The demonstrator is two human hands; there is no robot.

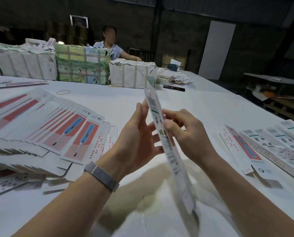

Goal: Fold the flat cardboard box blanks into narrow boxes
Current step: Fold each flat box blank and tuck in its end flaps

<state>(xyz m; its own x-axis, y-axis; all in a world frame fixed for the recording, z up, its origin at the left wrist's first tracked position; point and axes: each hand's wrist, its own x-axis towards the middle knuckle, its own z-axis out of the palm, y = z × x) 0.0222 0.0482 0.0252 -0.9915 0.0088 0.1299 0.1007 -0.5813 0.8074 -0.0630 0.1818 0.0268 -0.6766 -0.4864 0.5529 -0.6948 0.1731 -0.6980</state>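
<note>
Fingers [172, 119] of the right hand [189, 134] curl round the long edge of a narrow box blank [161, 132] and pinch it, thumb on the printed face. The left hand [136, 134] stands open beside it, fingers straight, their tips touching the blank's other side. The blank is held in the air above the desk [185, 103], tilted, its far end pointing away and its near end blurred low between the forearms.

At the left, a fanned spread of flat blanks [57, 127] reaches close to the left wrist, which wears a watch band [101, 176]. At the right, a row of folded boxes [276, 147] lies near the desk's edge. Between the two lies bare white desk under the hands. Farther off, wrapped bundles [81, 65] line the far side, with a rubber band [63, 92] and a phone [174, 87] before them, and another person [112, 47] behind.
</note>
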